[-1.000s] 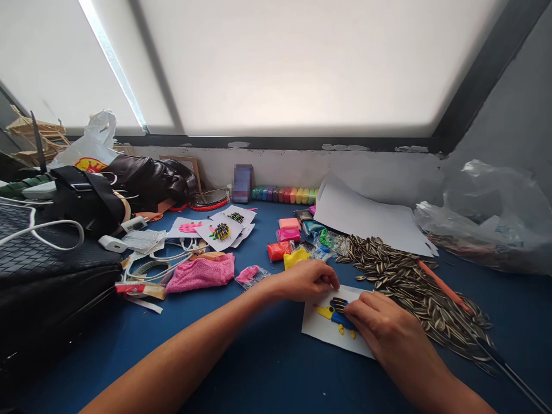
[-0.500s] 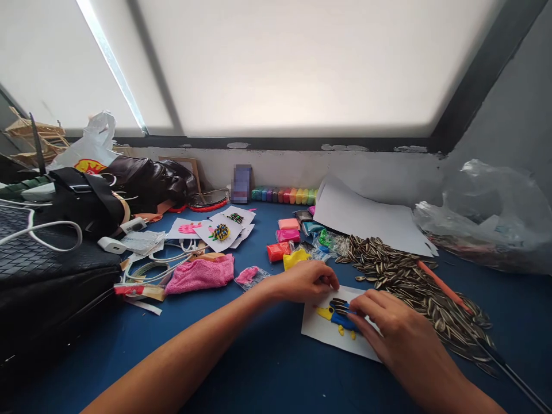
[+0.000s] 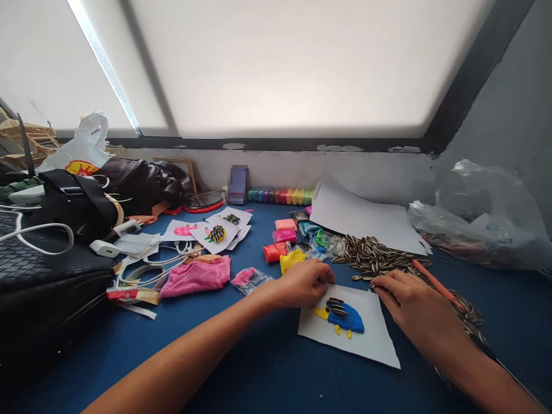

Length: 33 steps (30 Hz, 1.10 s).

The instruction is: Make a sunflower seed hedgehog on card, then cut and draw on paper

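A white paper card (image 3: 371, 345) lies on the blue tabletop. On it is a hedgehog-like figure in modelling clay, with a blue body (image 3: 351, 319) and a yellow snout and feet. Several striped sunflower seeds (image 3: 338, 308) stick in the blue clay near its head. My left hand (image 3: 304, 282) rests at the card's upper left edge, fingers curled; what is in them is hidden. Just past the card's right edge, my right hand (image 3: 409, 296) has thumb and forefinger pinched on what looks like a sunflower seed (image 3: 373, 287), beside a seed pile (image 3: 371, 253).
Clay packets, including a yellow one (image 3: 291, 260) and a red one (image 3: 276, 252), sit behind my left hand. White sheets (image 3: 362, 213) lie behind the seeds. Finished cards (image 3: 219, 244), a pink cloth (image 3: 196, 276), cables and a black bag (image 3: 52, 287) occupy the left.
My right hand has moved right, off the blue clay body to the seed pile's near edge, uncovering the figure. My left hand stays by the card. The view has shifted slightly.
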Each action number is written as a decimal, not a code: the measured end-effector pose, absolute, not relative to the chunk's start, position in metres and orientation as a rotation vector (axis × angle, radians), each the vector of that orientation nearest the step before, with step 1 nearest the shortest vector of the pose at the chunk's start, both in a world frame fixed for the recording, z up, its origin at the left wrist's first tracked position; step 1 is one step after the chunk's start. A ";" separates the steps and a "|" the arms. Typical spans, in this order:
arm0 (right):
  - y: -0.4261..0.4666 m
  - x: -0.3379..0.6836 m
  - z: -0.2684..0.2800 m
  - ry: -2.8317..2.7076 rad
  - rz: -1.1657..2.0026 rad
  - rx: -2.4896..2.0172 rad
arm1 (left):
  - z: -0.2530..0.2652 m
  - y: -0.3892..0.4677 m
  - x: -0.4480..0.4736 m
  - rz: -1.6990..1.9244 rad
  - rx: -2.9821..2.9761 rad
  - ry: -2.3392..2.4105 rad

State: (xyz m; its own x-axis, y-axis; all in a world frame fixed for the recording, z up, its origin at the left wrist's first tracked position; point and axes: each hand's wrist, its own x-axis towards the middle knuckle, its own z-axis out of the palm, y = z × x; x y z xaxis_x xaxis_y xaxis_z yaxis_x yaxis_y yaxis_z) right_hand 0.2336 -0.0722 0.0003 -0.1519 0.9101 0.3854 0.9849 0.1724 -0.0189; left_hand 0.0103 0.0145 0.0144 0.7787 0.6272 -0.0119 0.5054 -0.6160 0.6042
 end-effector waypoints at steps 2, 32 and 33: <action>-0.072 0.236 0.000 -2.154 -0.347 -1.856 | 0.011 0.014 0.011 0.284 2.403 0.866; -0.068 0.239 0.000 -2.189 -0.339 -1.859 | -0.001 0.004 0.018 0.341 2.635 0.979; -0.069 0.238 0.002 -2.162 -0.332 -1.852 | -0.001 0.003 0.019 0.338 2.627 1.001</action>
